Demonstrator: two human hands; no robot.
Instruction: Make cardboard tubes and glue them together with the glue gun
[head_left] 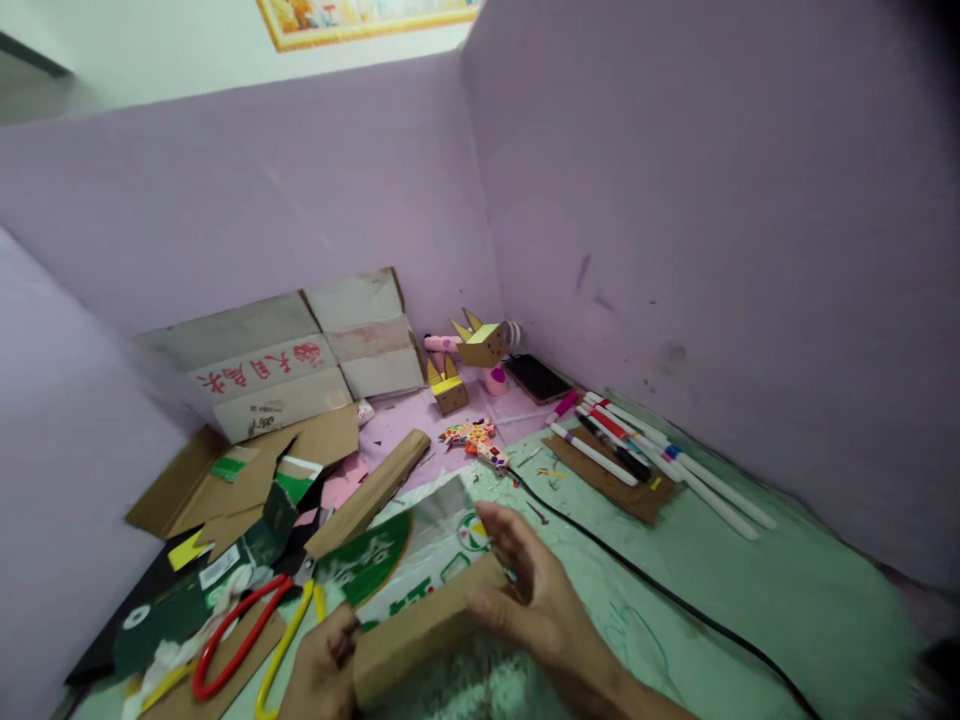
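Note:
Both hands hold a brown cardboard piece [427, 625] low in the middle of the view. My left hand [324, 668] grips its left end with curled fingers. My right hand [529, 590] presses against its right end, fingers partly stretched along the edge. Under the cardboard lies a printed white and green sheet [442, 540]. Scissors [247, 630] with red and yellow handles lie just left of my left hand.
Cardboard scraps [247, 480] and a flattened box [285, 365] fill the left. Small yellow cardboard figures [465, 365], a phone [536, 378] and several markers [645, 445] lie at the back right. A black cable [675, 595] crosses the green mat. Purple walls enclose the desk.

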